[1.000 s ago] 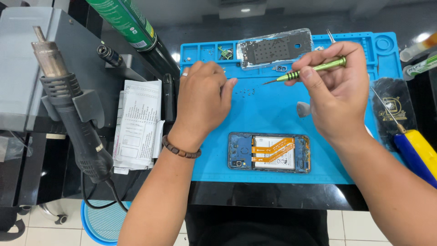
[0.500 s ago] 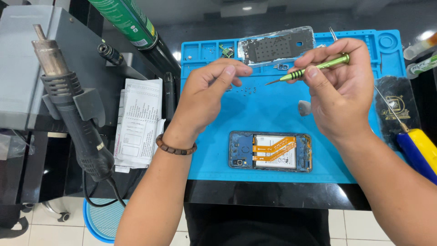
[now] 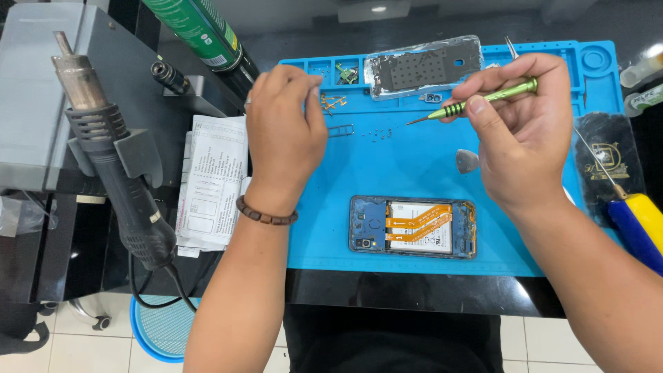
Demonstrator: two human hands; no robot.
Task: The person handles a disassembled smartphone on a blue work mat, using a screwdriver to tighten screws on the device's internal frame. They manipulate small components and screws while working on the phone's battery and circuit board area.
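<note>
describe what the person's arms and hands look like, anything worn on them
Both forearms are bare, with no sleeves in view. The left hand has a bracelet of dark brown beads around the wrist. The right hand wears nothing visible: no ring, watch or glove. Neither hand is gloved.

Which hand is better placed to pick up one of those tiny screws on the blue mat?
Probably the left hand. Its fingertips hover empty beside the loose screws on the blue mat, while the right hand is busy holding the green screwdriver.
</note>
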